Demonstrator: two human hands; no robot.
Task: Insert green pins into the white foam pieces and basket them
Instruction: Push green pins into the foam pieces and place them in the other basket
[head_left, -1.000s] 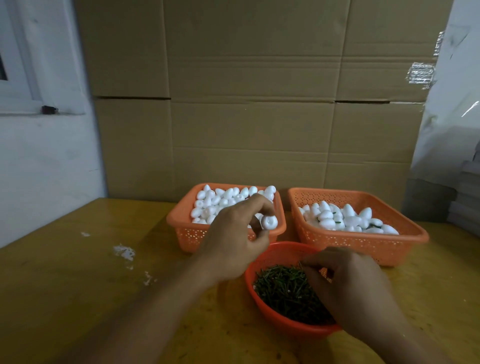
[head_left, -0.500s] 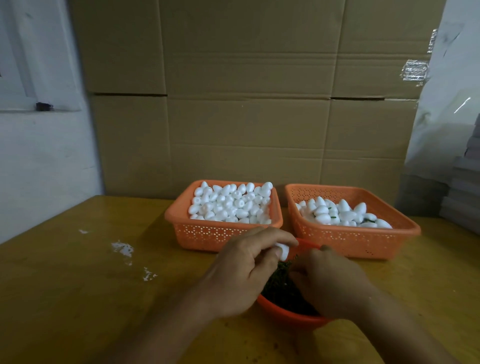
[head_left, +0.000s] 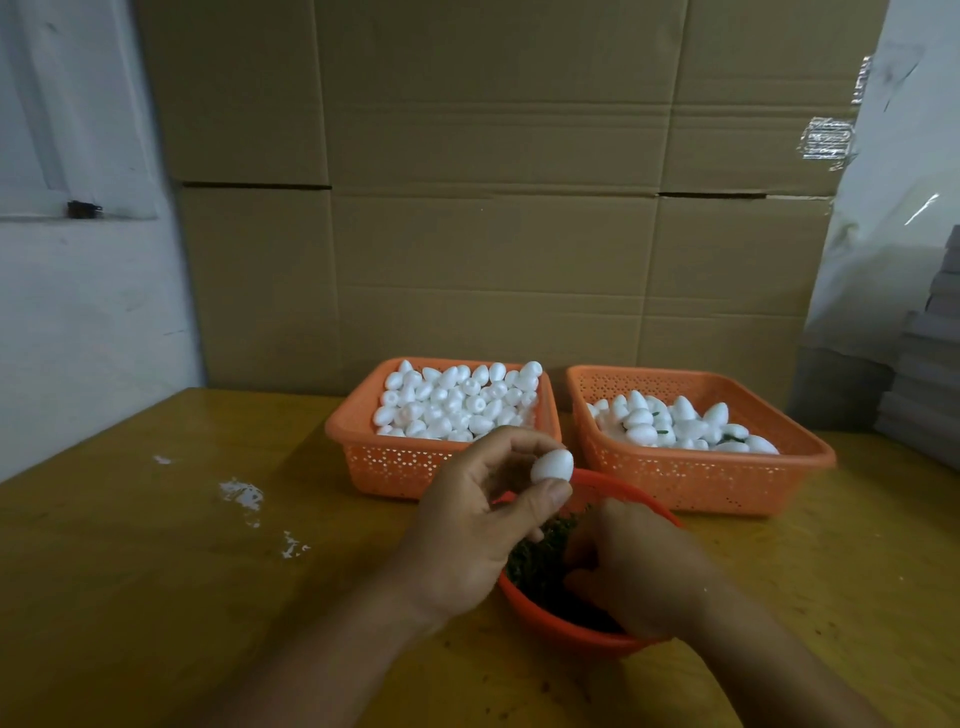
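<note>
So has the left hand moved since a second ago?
Yes. The left hand pulled the foam piece back from the left basket toward the pin bowl.

A yellow wooden table (head_left: 130, 571) stands against stacked cardboard boxes (head_left: 493, 208); a white wall (head_left: 78, 338) at left, dim light

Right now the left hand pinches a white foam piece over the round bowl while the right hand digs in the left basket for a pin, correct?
Not quite. The head view shows the right hand digging in the round bowl of green pins, not in the left basket. The rest holds: the left hand pinches a white foam piece over that bowl.
</note>
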